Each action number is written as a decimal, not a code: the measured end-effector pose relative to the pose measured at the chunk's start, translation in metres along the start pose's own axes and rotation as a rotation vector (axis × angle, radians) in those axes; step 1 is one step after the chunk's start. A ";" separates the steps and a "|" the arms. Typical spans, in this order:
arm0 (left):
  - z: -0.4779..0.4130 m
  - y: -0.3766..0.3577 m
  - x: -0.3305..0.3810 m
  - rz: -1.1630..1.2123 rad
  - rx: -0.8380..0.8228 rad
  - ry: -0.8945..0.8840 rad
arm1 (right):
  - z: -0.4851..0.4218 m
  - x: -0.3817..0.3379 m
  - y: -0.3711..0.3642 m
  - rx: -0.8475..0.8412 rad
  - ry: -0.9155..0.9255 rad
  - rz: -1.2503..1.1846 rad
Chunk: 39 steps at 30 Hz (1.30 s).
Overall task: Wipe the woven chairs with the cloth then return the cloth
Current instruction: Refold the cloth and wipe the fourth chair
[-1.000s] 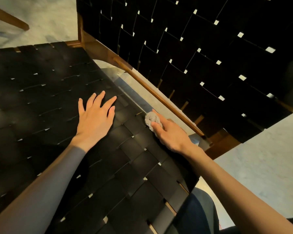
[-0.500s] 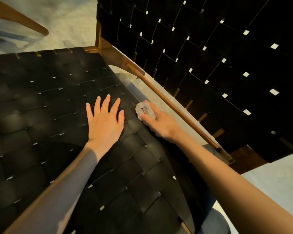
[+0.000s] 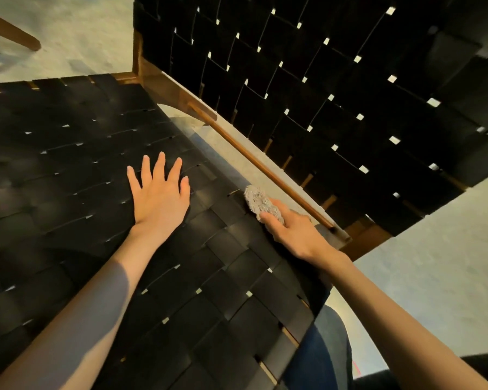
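Note:
A chair with a black woven seat and black woven backrest in a brown wooden frame fills the view. My left hand lies flat on the seat with its fingers spread. My right hand holds a small bunched grey cloth against the seat's rear edge, close to the gap under the backrest. Thumb and fingers curl round the cloth's near end; its far end sticks out beyond them.
A wooden rail of the frame runs along the gap between seat and backrest. Pale stone floor shows to the right and at top left, where another wooden leg slants in. My knee in blue jeans is under the seat's corner.
My right hand slid the cloth along the rear edge of the seat, first away and then back toward me. The left hand stayed flat on the seat.

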<state>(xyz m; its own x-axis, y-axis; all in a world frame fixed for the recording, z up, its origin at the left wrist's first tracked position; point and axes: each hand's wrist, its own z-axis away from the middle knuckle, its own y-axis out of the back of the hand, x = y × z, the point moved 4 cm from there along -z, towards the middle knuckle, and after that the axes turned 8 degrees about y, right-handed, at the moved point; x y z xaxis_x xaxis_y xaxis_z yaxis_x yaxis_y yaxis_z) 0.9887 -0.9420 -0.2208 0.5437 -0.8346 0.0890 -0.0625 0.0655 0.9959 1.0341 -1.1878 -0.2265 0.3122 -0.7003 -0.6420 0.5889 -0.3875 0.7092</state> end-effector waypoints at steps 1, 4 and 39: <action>-0.001 0.000 0.000 0.008 -0.005 -0.001 | -0.002 -0.004 -0.001 -0.003 -0.008 -0.032; -0.007 0.004 -0.007 0.029 0.005 -0.024 | -0.019 -0.013 -0.003 0.012 0.022 -0.046; -0.034 -0.009 -0.036 -0.062 0.125 0.162 | -0.334 -0.167 -0.046 0.128 0.342 -0.390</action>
<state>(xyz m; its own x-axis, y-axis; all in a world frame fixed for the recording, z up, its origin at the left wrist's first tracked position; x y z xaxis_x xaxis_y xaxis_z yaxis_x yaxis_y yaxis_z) 0.9982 -0.8941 -0.2322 0.6763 -0.7356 0.0391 -0.1222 -0.0597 0.9907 1.2040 -0.8528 -0.2494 0.3260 -0.2630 -0.9081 0.6204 -0.6653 0.4153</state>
